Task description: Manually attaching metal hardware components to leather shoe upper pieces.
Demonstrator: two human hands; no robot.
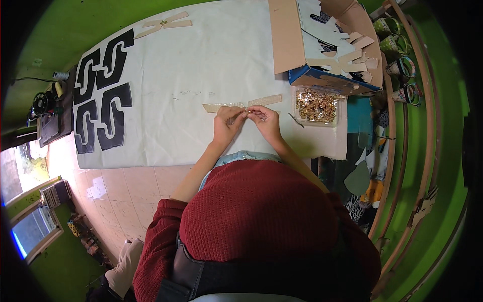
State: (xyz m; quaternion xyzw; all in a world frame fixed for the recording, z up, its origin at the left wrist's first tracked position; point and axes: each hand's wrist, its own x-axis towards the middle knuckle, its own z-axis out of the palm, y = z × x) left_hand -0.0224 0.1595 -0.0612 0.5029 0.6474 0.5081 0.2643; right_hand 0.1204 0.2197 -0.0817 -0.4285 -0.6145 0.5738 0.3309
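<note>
My left hand (229, 122) and my right hand (265, 121) meet fingertip to fingertip near the table's front edge. Both are closed in a pinch around a small gold-coloured piece (245, 111), mostly covered by the fingers; its exact kind is too small to make out. Just beyond the left fingers lies a flat beige strip (214, 107), its inner end close to the fingertips. A second beige strip (266, 100) slants away beyond the right hand. To the right, a clear plastic tub (341, 115) holds many small gold metal fittings (317, 106).
The white-covered table (201, 60) carries several black cut-out shapes (111, 118) at left and a crossed beige strap piece (166, 23) at the far side. A cardboard box (287, 38) of offcuts stands behind the tub. A thin dark tool (296, 120) lies beside it.
</note>
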